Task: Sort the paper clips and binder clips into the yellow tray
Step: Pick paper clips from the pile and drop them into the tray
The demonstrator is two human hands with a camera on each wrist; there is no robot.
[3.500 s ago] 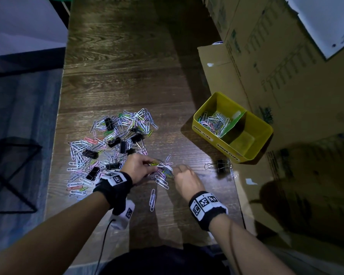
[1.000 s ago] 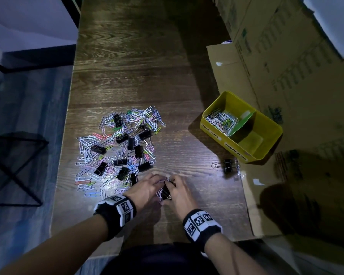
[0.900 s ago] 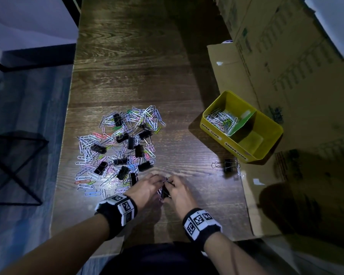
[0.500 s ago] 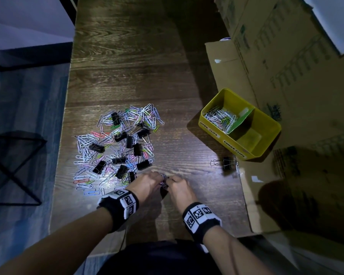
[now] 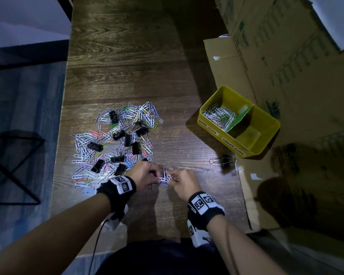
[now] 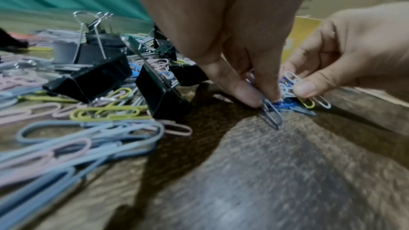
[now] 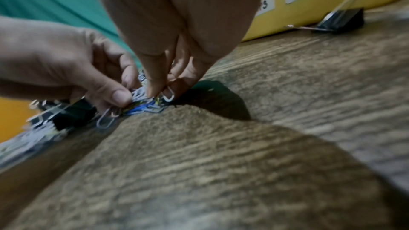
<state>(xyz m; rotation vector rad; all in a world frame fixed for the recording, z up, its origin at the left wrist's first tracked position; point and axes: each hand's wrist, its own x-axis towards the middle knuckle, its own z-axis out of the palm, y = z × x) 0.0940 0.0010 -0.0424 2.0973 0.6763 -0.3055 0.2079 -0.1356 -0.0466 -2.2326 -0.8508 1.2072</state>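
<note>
A heap of coloured paper clips [image 5: 115, 139] mixed with black binder clips [image 5: 96, 146] lies on the wooden table's left. Just in front of it, my left hand [image 5: 145, 172] and right hand [image 5: 182, 181] meet over a small bunch of paper clips [image 5: 164, 176]; both pinch it with thumb and fingertips against the table, as the left wrist view shows [image 6: 285, 93]. The yellow tray [image 5: 266, 143] stands to the right, its far compartment holding several paper clips [image 5: 218, 116], its near compartment bare. One black binder clip [image 5: 225, 160] lies before the tray.
Flattened cardboard [image 5: 286, 76] covers the table's right side and runs under the tray. The table's left edge [image 5: 63, 120] drops to a blue floor with a black metal frame [image 5: 14, 167]. A cable [image 5: 95, 247] hangs from my left wrist.
Both hands have drawn close together just right of the heap's near end, gathering loose paper clips into one bunch. The heap, tray and lone binder clip stay put.
</note>
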